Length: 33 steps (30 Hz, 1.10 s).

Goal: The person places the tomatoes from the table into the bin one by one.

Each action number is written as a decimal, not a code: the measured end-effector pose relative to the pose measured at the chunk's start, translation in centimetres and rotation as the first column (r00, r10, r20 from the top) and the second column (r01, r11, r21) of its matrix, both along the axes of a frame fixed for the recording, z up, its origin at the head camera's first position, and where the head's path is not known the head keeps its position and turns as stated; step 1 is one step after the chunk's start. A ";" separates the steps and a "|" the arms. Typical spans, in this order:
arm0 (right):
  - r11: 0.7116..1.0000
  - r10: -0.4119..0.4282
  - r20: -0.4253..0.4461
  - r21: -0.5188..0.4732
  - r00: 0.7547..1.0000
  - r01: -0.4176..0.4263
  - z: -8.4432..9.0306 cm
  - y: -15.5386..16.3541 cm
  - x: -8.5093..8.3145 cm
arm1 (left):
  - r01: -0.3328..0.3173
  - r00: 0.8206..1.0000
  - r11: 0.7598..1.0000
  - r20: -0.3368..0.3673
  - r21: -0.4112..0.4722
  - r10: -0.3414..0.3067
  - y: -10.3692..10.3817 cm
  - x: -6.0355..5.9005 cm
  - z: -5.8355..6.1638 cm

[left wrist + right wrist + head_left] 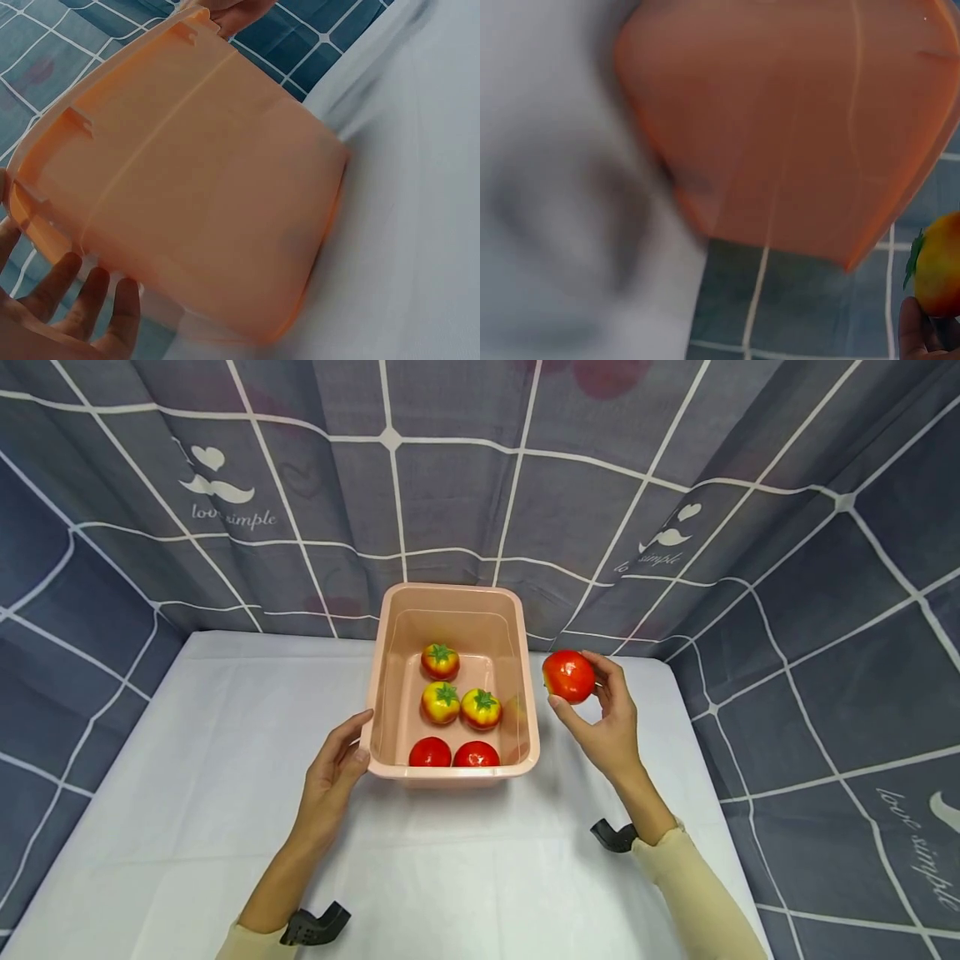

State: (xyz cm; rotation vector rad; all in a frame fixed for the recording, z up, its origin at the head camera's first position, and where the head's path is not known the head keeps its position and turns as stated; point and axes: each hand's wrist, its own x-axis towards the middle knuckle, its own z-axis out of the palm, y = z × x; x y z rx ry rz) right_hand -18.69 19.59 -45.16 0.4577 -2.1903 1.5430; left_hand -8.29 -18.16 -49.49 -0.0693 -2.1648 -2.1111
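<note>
R hand (600, 714) grips red tomato (568, 677) in air, just right of pink bin (525, 693), above rim level. L hand (337, 764), fingers relaxed, touches bin's near-left corner. Risk: tomato clips rim, rolls off table (187, 777); bin may shift w/o firmer L support.

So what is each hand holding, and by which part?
The right hand holds a tomato by its sides, in the fingertips, just right of the tub. The left hand holds nothing; it touches the tub's near-left corner.

White-clothed table (187, 793) w/ pink plastic tub (525, 693) standing directly on it.
</note>
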 end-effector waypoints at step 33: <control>0.931 0.158 0.043 0.328 0.987 -0.163 2.6 -5.1 -5.3 | 0.004 1.000 1.000 0.001 0.017 -0.004 1.1 -0.2 -0.3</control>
